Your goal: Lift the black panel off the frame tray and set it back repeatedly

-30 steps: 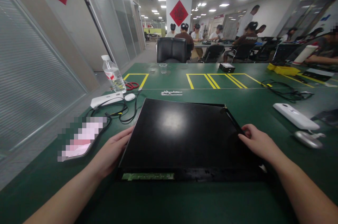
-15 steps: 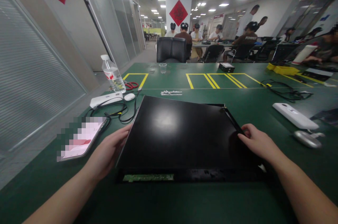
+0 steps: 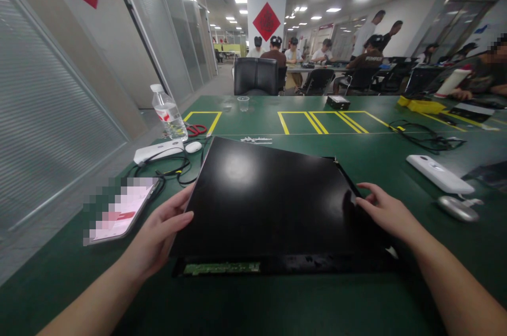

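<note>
A black LCD panel (image 3: 261, 204) lies tilted over a dark frame (image 3: 317, 264), its left side raised higher than its right. Along the near side of the frame, a green circuit board (image 3: 222, 268) shows. My left hand (image 3: 162, 230) grips the panel's left edge, thumb on the front face and fingers underneath. At the right edge, my right hand (image 3: 384, 212) has its thumb against the panel's side and its fingers bent round behind; their exact contact with panel or frame is partly hidden.
Left of the panel are a phone (image 3: 122, 212), black cables (image 3: 178, 167), a white device (image 3: 158, 151), a water bottle (image 3: 168, 114) and red scissors (image 3: 197, 130). Small white pieces (image 3: 256, 140) lie behind it. To the right sit a white power bank (image 3: 439, 174) and a silver mouse-like object (image 3: 458, 208).
The panel's left side has risen and shifted slightly left. My left thumb has come over onto its front face. My right hand has hardly moved.
</note>
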The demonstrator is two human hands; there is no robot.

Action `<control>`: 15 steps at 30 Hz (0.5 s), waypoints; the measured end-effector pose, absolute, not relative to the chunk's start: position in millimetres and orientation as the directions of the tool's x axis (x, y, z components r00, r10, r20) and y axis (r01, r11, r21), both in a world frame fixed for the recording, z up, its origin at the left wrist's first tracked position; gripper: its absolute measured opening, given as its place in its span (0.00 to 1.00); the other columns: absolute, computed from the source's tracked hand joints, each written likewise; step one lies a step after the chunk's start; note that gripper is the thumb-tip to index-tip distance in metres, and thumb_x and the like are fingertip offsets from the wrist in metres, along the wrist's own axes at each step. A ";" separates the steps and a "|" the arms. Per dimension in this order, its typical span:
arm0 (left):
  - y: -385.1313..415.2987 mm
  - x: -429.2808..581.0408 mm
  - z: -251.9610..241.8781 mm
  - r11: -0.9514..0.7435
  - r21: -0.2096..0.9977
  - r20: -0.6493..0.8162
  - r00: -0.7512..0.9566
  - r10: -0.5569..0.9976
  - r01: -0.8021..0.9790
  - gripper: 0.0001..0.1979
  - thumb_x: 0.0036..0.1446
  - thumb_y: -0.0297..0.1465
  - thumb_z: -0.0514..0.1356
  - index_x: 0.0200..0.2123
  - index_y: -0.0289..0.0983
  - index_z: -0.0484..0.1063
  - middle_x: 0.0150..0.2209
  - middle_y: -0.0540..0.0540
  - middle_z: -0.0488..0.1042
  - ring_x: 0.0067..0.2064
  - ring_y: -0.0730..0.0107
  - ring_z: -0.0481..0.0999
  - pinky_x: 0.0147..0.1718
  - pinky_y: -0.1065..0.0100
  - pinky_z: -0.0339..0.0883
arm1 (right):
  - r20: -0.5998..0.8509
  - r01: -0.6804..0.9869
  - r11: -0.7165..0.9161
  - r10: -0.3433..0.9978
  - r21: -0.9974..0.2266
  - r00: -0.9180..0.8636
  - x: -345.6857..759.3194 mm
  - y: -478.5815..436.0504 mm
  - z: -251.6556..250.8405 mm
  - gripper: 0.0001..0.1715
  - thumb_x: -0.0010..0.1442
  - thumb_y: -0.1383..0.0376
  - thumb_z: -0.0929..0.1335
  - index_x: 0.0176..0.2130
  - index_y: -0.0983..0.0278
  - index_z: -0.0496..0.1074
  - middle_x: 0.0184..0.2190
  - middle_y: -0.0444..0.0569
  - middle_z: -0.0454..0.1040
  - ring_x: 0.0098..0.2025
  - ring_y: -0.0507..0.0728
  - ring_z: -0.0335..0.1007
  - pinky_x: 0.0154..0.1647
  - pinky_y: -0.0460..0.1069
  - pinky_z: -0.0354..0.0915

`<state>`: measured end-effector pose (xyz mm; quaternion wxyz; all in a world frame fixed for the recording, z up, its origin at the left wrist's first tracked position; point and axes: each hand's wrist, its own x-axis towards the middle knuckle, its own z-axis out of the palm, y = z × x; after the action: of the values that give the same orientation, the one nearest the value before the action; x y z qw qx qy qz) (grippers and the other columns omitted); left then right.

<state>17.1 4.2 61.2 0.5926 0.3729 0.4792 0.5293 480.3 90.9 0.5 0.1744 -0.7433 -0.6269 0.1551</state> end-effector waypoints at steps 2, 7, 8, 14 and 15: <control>4.7 17.9 61.2 0.152 0.946 -0.161 -0.008 0.987 -0.285 0.35 0.44 0.33 0.71 0.59 0.43 0.71 0.57 0.45 0.78 0.61 0.42 0.70 0.53 0.57 0.70 | -0.009 0.869 -0.160 0.984 -0.469 0.176 479.3 91.2 2.5 0.29 0.57 0.49 0.62 0.53 0.60 0.70 0.31 0.46 0.78 0.31 0.59 0.74 0.34 0.52 0.66; 4.2 16.6 58.3 0.093 0.945 -0.093 0.016 0.996 -0.314 0.31 0.48 0.32 0.70 0.57 0.45 0.74 0.58 0.49 0.77 0.63 0.46 0.66 0.58 0.60 0.65 | 0.035 0.837 -0.159 0.978 -0.524 0.207 477.7 94.5 1.2 0.29 0.58 0.47 0.61 0.49 0.62 0.74 0.39 0.52 0.79 0.38 0.61 0.75 0.41 0.54 0.68; 3.8 15.9 57.3 0.084 0.946 -0.081 0.022 0.996 -0.314 0.30 0.48 0.31 0.70 0.57 0.45 0.73 0.58 0.49 0.76 0.64 0.46 0.66 0.58 0.59 0.64 | 0.045 0.825 -0.163 0.974 -0.542 0.222 478.1 95.5 -0.1 0.30 0.58 0.47 0.61 0.48 0.63 0.74 0.42 0.54 0.79 0.42 0.62 0.75 0.44 0.54 0.68; 2.4 14.6 54.6 0.074 0.941 -0.068 0.029 0.997 -0.330 0.35 0.50 0.30 0.69 0.62 0.45 0.68 0.61 0.48 0.74 0.63 0.47 0.66 0.53 0.63 0.70 | 0.072 0.796 -0.184 0.959 -0.576 0.274 481.8 98.1 -3.6 0.26 0.58 0.47 0.62 0.39 0.62 0.78 0.43 0.56 0.79 0.49 0.66 0.73 0.51 0.56 0.66; 2.1 14.8 54.9 0.072 0.942 -0.066 0.031 0.997 -0.327 0.36 0.49 0.30 0.69 0.62 0.45 0.67 0.61 0.48 0.74 0.63 0.46 0.67 0.52 0.62 0.70 | 0.072 0.795 -0.183 0.959 -0.579 0.273 481.7 97.8 -2.6 0.25 0.58 0.47 0.62 0.36 0.61 0.78 0.41 0.56 0.80 0.48 0.66 0.73 0.50 0.56 0.67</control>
<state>14.8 2.1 54.9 0.5982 0.3969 0.4221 0.5536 481.7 97.8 -2.6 0.2636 -0.7529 -0.5825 0.1561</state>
